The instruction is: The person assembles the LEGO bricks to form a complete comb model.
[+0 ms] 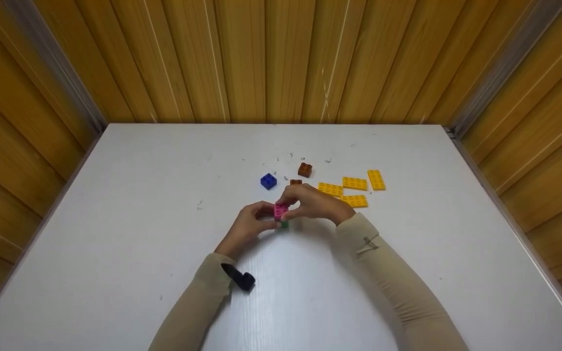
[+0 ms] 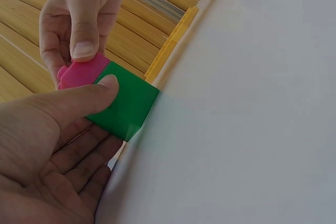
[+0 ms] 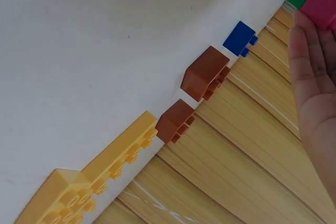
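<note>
A pink toy brick (image 1: 281, 211) sits on top of a green brick (image 2: 128, 100) near the middle of the white table. My left hand (image 1: 249, 226) pinches the green brick, its thumb flat across one side in the left wrist view. From above, my right hand (image 1: 312, 202) grips the pink brick between thumb and fingers. In the left wrist view the two bricks meet face to face, the green one's lower edge at the tabletop. The far sides of both are hidden behind the fingers.
Beyond the hands lie a blue brick (image 1: 269, 181) and two brown bricks (image 1: 305, 169), one partly hidden by the right hand. Several flat yellow bricks (image 1: 354, 183) lie to the right. Wood-panelled walls (image 1: 271, 58) border the white table (image 1: 139, 195).
</note>
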`<state>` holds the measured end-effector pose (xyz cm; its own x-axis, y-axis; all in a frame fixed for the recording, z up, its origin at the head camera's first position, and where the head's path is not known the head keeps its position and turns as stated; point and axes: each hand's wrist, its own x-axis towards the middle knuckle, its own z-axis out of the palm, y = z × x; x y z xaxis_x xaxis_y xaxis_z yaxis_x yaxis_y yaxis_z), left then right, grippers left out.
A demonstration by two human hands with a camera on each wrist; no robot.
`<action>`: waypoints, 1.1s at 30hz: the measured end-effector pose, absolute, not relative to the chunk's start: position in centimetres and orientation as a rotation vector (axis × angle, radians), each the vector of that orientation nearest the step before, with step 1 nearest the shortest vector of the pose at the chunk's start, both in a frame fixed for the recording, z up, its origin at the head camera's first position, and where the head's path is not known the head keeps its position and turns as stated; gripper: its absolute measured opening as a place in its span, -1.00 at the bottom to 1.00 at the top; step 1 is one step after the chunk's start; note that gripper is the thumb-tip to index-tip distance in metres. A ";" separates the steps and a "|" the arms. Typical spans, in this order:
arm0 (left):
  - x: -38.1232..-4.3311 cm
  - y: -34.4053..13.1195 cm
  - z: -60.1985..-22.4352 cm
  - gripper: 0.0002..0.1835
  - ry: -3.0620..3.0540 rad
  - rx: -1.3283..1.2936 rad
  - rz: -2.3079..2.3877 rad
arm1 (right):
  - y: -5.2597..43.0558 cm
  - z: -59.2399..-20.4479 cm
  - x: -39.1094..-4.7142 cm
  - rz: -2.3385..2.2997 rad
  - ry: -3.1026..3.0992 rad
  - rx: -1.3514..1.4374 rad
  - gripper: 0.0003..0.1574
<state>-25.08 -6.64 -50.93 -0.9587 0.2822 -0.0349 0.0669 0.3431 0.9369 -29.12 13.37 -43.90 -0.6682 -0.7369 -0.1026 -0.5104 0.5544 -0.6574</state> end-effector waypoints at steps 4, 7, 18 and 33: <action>-25.1 -6.6 -50.9 -0.59 2.423 0.327 1.659 | 13.4 -44.0 -29.2 -0.856 2.426 -1.020 -0.60; -25.2 -6.6 -50.9 -0.58 2.433 0.329 1.644 | 13.5 -44.2 -29.2 -0.871 2.424 -1.026 -0.60; -25.0 -6.9 -50.9 -0.57 2.416 0.326 1.662 | 14.1 -44.4 -29.4 -0.900 2.374 -1.204 -0.58; -25.1 -6.6 -51.0 -0.59 2.388 0.269 1.660 | 16.6 -43.3 -30.1 -0.882 2.457 -1.069 -0.41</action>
<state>-25.09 -6.58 -50.95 -0.9589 0.2735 -0.0756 0.0244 0.3451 0.9382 -30.09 16.61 -43.30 -0.6691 -0.7419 -0.0435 -0.5448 0.5295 -0.6503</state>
